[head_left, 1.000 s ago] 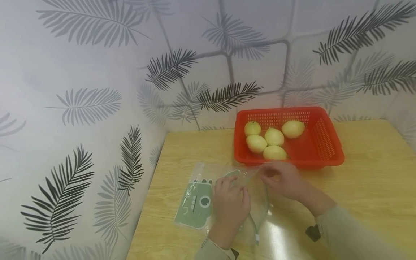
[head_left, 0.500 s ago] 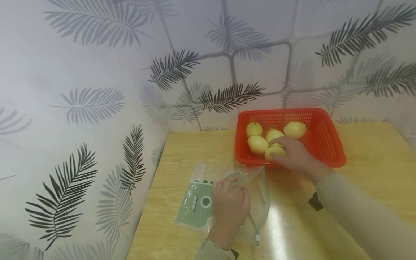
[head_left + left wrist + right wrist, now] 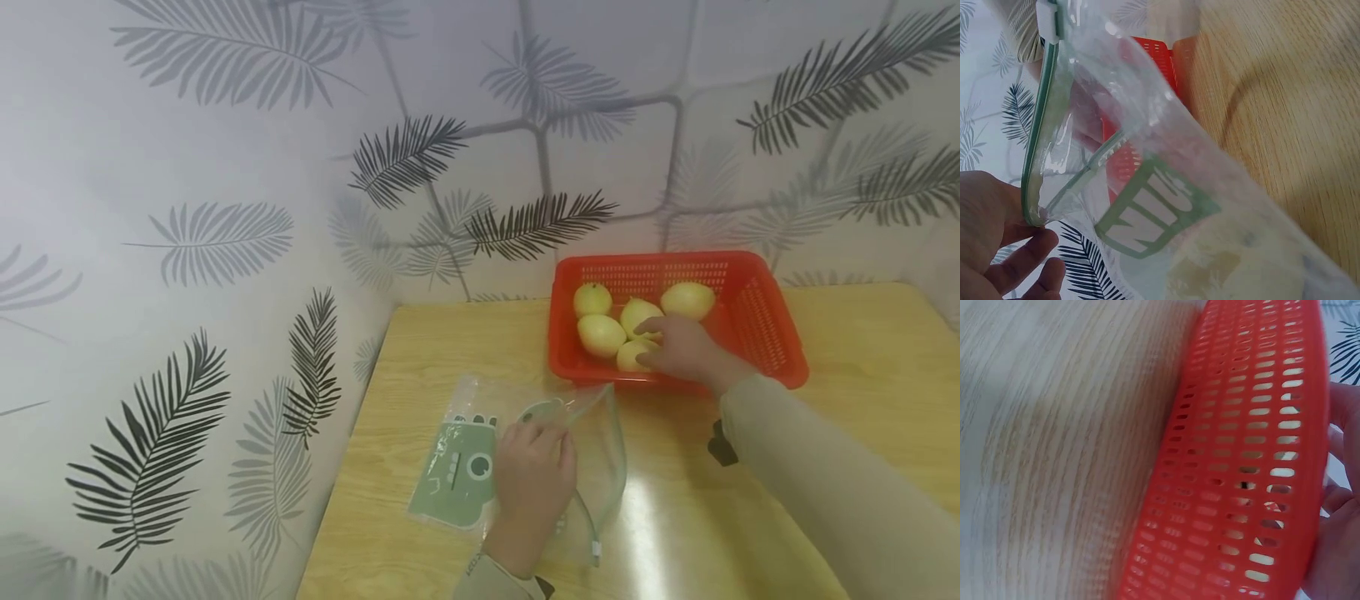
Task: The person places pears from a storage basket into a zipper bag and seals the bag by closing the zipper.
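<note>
A clear plastic zip bag [image 3: 453, 479] with a green cartoon print lies on the table. My left hand [image 3: 531, 483] pinches its green zip edge between thumb and fingers, and the mouth gapes in the left wrist view. Something pale yellow [image 3: 1235, 262] shows blurred through the bag's plastic [image 3: 1116, 81]. My right hand [image 3: 686, 350] reaches over the front wall of a red basket [image 3: 787, 333], fingers curled round a pale yellow pear [image 3: 628, 357], partly hidden by the hand. In the right wrist view the basket wall hides most of the grip.
Several other pears, such as one at the back [image 3: 687, 301], sit in the basket's left and middle. The wooden table [image 3: 862, 400] meets a leaf-patterned wall [image 3: 247, 167] at the left and back. A white slider [image 3: 1047, 22] sits on the bag's zip.
My right hand has left the bag's mouth, moved up and right into the basket and taken hold of the front pear. My left hand stays at the bag.
</note>
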The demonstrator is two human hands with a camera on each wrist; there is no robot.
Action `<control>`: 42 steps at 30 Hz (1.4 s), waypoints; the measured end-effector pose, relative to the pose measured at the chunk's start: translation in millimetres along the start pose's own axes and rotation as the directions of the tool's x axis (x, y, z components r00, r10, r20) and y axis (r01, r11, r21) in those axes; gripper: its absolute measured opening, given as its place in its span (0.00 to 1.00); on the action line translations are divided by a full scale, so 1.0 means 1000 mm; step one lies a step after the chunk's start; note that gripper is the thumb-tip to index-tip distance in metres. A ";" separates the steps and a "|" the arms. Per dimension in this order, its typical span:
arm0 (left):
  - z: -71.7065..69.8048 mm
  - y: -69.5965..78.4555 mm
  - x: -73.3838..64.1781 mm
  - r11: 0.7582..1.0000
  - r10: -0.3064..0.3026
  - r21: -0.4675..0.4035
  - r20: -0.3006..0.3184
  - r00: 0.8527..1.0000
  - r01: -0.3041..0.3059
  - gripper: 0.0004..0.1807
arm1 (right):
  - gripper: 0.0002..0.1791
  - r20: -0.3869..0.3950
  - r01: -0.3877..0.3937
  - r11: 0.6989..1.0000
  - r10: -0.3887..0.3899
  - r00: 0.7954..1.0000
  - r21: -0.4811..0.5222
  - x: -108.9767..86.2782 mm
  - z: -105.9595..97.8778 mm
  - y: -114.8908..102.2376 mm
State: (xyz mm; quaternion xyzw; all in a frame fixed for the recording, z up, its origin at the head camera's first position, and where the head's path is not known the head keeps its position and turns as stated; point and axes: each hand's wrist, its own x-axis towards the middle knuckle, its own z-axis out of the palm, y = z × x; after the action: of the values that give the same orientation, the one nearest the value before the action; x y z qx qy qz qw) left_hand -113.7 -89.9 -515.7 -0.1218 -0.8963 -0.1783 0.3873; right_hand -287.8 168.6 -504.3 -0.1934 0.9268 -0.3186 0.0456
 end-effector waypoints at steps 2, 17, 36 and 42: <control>0.000 0.000 0.000 1.000 0.002 -0.002 -0.002 1.000 -0.002 0.03 | 0.25 0.009 0.005 1.000 -0.005 1.000 -0.028 0.000 0.000 0.001; -0.007 0.004 0.003 1.000 0.021 0.021 -0.003 1.000 -0.020 0.05 | 0.33 0.113 -0.017 0.997 0.026 0.993 -0.080 0.008 0.001 0.008; -0.004 0.003 0.003 0.999 -0.004 0.041 0.040 0.999 0.002 0.02 | 0.40 0.118 -0.086 0.992 0.097 0.988 -0.093 0.014 0.003 0.017; -0.007 0.001 0.004 0.998 -0.002 0.070 0.040 0.999 -0.001 0.03 | 0.40 0.065 -0.124 0.992 0.125 0.990 -0.024 0.013 0.004 0.016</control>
State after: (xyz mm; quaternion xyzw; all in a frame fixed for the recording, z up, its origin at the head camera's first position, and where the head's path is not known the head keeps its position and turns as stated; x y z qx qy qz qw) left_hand -111.7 -91.0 -508.0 -0.1115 -0.9096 -0.1443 0.3734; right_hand -303.8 172.7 -516.8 -0.1462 0.9383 -0.2991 0.0940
